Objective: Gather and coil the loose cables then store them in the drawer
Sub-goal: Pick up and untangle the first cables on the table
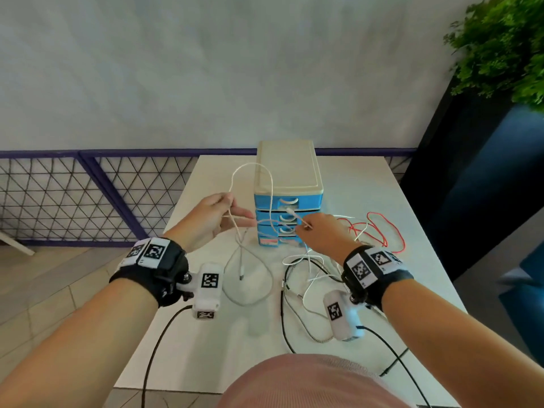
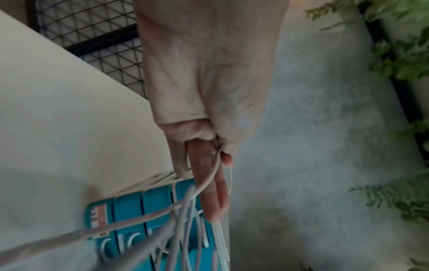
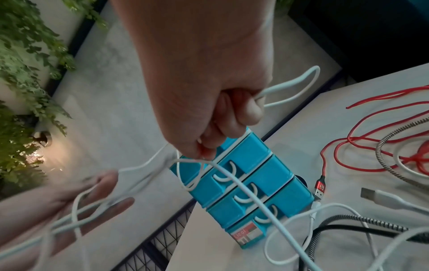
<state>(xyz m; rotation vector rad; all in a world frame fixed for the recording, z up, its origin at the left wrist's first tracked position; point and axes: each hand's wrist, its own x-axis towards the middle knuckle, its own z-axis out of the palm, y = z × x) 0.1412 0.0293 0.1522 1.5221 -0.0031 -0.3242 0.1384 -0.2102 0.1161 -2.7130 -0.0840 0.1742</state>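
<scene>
**White cable held between both hands in front of the drawer unit**

Arching up over the front of the drawer unit, the white cable (image 1: 252,167) runs in one tall loop from the left hand (image 1: 216,219) to the right hand (image 1: 319,232). Both hands are raised above the white table (image 1: 206,348), just in front of the drawers. From the left hand several strands hang down, and one plug end dangles just above the table beside a slack loop lying on the surface.

The left hand pinches the gathered strands between thumb and curled forefinger, while its other fingers (image 2: 216,192) point out straight. The right hand has its fingers curled round the cable, whose white connector end sticks out above its knuckles; a further loop bulges out past its thumb in the right wrist view.

The drawer unit (image 1: 287,184) stands near the far middle of the table: a cream top over four blue drawers with white handles, all pushed in, the lowest bearing a label.

To the right of the unit, the red cable (image 1: 379,231) sprawls in loose loops on the table. Nearer the person lies a tangle of another white cable (image 1: 309,278), a braided grey cable (image 1: 297,313) and a black cable (image 1: 323,269), crossing one another. A leafy green plant (image 1: 506,45) stands beyond the table's far right corner.
</scene>
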